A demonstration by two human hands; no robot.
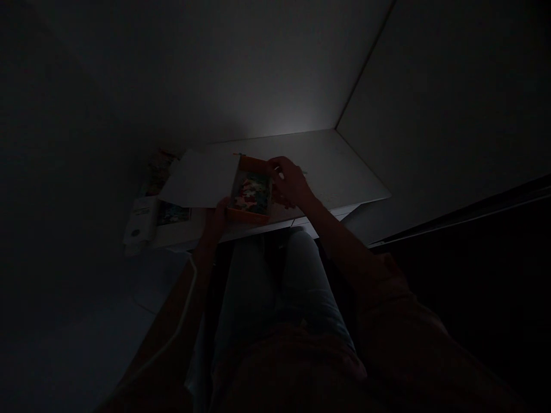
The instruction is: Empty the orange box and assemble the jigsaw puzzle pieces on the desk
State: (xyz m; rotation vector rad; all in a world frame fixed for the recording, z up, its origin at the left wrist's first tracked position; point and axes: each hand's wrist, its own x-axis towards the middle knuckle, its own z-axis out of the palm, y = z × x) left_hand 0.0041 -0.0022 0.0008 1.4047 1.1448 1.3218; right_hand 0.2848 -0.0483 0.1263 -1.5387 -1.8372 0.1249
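Note:
An orange-rimmed box (pixel 248 217) holds many loose jigsaw puzzle pieces (pixel 251 193) in pink, green and dark tones. It is tilted a little towards me on the white desk. My left hand (pixel 220 213) is closed on the box's near left corner. At the far right rim, the fingers of my right hand (pixel 288 179) curl round the edge of the box. A few reddish pieces lie on the desk below my right palm, partly hidden by it. The room is dark, so fine finger detail is lost.
A large white sheet (pixel 200 175) lies left of the box, over a printed picture (pixel 173 213). A small white box (pixel 142 218) stands at the desk's left end. More colourful pieces or packaging (pixel 161 169) sit behind it. Walls border the desk's back and right.

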